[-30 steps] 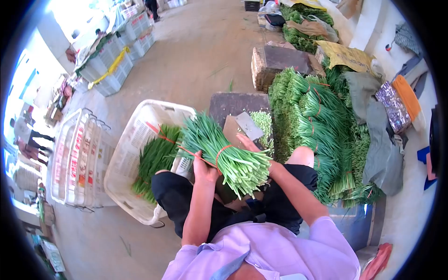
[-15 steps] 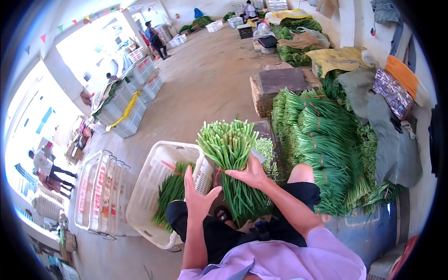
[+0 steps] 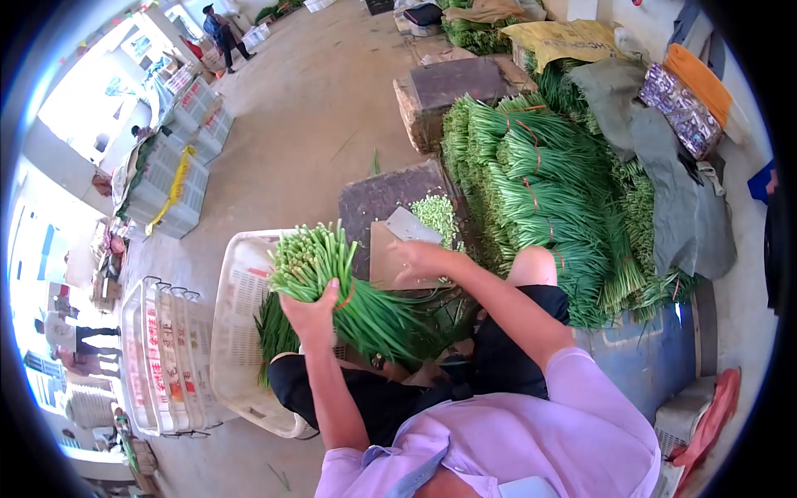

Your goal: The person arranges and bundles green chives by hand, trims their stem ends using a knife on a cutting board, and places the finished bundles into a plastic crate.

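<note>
My left hand (image 3: pixel 310 314) is closed around a bundle of green garlic stems (image 3: pixel 365 307), tied with a red band. Its pale cut ends point up and left over a white crate, and the long green ends trail right above my lap. My right hand (image 3: pixel 422 262) has nothing in it that I can see; its fingers are apart over a tan board (image 3: pixel 383 256). Just above that hand lies a flat grey cleaver blade (image 3: pixel 413 226); its handle is not visible. Chopped pale stem ends (image 3: pixel 437 217) are piled beside the blade on a dark block (image 3: pixel 363 199).
The white crate (image 3: pixel 234 332) at my left holds more green stems (image 3: pixel 276 332). Nested crates (image 3: pixel 170 357) stand farther left. At right, tied green bundles (image 3: pixel 552 199) are stacked high, partly under grey cloth (image 3: pixel 656 158). A person (image 3: pixel 222 37) stands at the far left.
The bundle has passed from my right hand to my left and moved left, tilting over. My right hand has let go and moved to the board beside the cleaver. The view has shifted.
</note>
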Demonstrator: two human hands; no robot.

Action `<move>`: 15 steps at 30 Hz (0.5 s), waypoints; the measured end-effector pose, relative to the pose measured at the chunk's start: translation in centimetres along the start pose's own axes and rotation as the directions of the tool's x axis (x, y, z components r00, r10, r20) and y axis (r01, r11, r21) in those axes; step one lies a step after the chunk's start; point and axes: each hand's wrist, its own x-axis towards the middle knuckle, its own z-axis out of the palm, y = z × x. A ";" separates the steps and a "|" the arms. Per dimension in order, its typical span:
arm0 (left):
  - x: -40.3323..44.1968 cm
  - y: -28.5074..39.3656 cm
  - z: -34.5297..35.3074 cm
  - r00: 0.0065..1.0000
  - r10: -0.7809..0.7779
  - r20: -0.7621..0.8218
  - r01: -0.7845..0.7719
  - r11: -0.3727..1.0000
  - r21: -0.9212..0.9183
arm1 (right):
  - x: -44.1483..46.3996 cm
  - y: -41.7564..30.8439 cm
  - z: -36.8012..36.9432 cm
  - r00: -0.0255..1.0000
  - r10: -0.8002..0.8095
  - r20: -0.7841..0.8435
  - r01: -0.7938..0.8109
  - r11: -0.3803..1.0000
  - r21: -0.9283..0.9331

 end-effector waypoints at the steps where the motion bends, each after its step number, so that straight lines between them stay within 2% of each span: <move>1: 0.6 -0.7 -0.7 1.000 0.014 0.006 -0.014 0.998 0.053 | 1.1 3.0 0.8 0.970 0.241 0.035 -0.231 0.956 -0.183; 2: 1.0 -0.7 -0.6 1.000 0.008 -0.001 -0.008 0.998 0.057 | 1.1 6.2 2.6 0.963 0.264 -0.055 -0.269 0.922 -0.279; 3: 1.7 -0.3 -0.1 0.996 0.021 0.081 -0.028 0.997 0.078 | 0.8 8.5 4.3 0.950 0.275 -0.147 -0.311 0.876 -0.368; 4: 2.2 -0.3 0.3 0.986 0.024 0.162 -0.041 0.994 0.102 | 0.5 9.4 5.7 0.952 0.276 -0.130 -0.305 0.880 -0.365; 5: 3.1 -0.9 0.9 0.959 0.081 0.270 -0.161 0.943 0.290 | 0.2 9.9 7.0 0.943 0.274 -0.190 -0.327 0.873 -0.361; 6: 3.4 -3.2 1.9 0.950 0.112 0.293 -0.229 0.885 0.404 | 0.2 10.1 7.8 0.929 0.269 -0.254 -0.349 0.866 -0.359; 8: 3.3 -6.0 4.6 0.919 0.100 0.380 -0.318 0.759 0.569 | -0.3 10.3 8.1 0.936 0.225 -0.272 -0.319 0.867 -0.382; 10: 2.7 -11.9 6.9 0.921 0.035 0.389 -0.266 0.787 0.557 | 0.0 11.3 8.3 0.894 0.375 -0.245 -0.426 0.881 -0.206; 11: 2.3 -14.0 7.7 0.912 0.063 0.406 -0.290 0.798 0.529 | -0.8 9.8 7.1 0.885 0.383 -0.265 -0.427 0.894 -0.137; 12: 1.6 -15.8 8.6 0.922 0.002 0.386 -0.259 0.745 0.615 | -1.2 9.2 5.8 0.859 0.472 -0.201 -0.495 0.865 -0.084; 13: 1.3 -17.5 9.4 0.906 0.031 0.422 -0.331 0.676 0.659 | -1.1 6.8 3.5 0.839 0.524 -0.150 -0.540 0.835 -0.105; 14: 0.8 -19.3 10.2 0.920 0.106 0.377 -0.355 0.633 0.688 | -1.4 6.2 2.3 0.840 0.511 -0.184 -0.528 0.848 -0.054; 15: 0.9 -18.6 10.6 0.938 0.091 0.334 -0.312 0.637 0.705 | -1.7 7.1 2.6 0.852 0.456 -0.259 -0.472 0.882 0.000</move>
